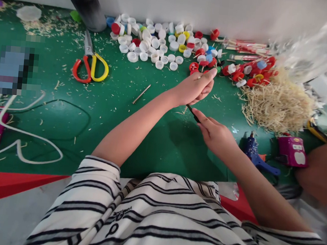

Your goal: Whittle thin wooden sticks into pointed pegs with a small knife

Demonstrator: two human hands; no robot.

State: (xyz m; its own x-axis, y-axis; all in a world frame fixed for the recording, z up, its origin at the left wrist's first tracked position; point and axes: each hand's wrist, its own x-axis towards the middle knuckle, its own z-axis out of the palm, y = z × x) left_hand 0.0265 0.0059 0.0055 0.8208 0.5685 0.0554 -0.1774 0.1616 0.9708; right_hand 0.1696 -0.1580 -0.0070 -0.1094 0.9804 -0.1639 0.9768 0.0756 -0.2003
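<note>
My left hand (196, 88) is closed over the middle of the table, thumb stretched along the curled fingers. What it may grip is mostly hidden; a small green piece (219, 70) shows just past the thumb tip, and I cannot tell whether it is held. Lower and to the right, my right hand (215, 134) pinches a thin black tool (192, 112). The tool points up and left toward the underside of my left hand, where its far end is hidden. Red bottle caps (194, 66) with thin wooden sticks lie just beyond my left hand.
White bottle caps (156, 43) are heaped at the back. Scissors (90, 68) and a screwdriver bit (141, 94) lie left. Wood shavings (279, 102), a blue glue gun (259, 157) and a purple box (292, 151) sit right, near another person's arm (324, 167).
</note>
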